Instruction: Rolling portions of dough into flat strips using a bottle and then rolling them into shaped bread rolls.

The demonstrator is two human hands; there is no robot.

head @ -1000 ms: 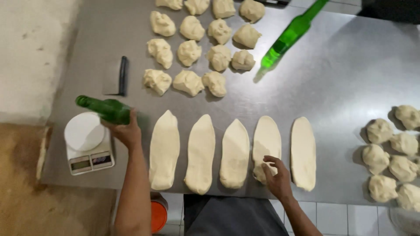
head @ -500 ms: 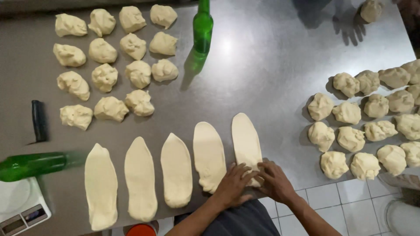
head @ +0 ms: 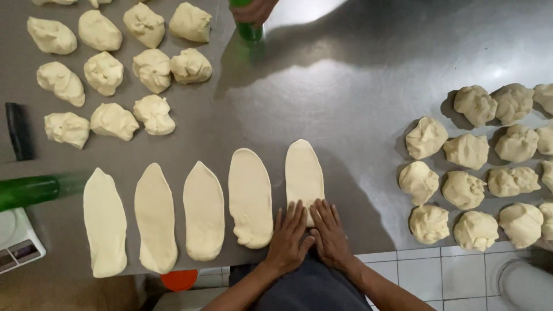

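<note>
My left hand [head: 288, 239] and my right hand [head: 331, 233] lie flat side by side, fingers stretched out, on the near end of the rightmost flattened dough piece [head: 304, 170]. That end of the dough is hidden under my palms. To its left, several more long flattened dough pieces [head: 203, 210] lie in a row along the front edge of the steel table [head: 345, 86]. Neither hand grips anything.
Rough dough balls sit in a group at the back left [head: 103, 72] and another at the right [head: 466, 150]. A green bottle [head: 29, 190] lies at the left by a white scale [head: 17, 242] and a black scraper [head: 18, 131]. Another person's hand [head: 253, 8] holds a second green bottle [head: 249, 31] at the back.
My left hand has let go of the green bottle, which now lies by the scale. Both hands have come together on the rightmost dough piece. Another person's hand has reached the far bottle.
</note>
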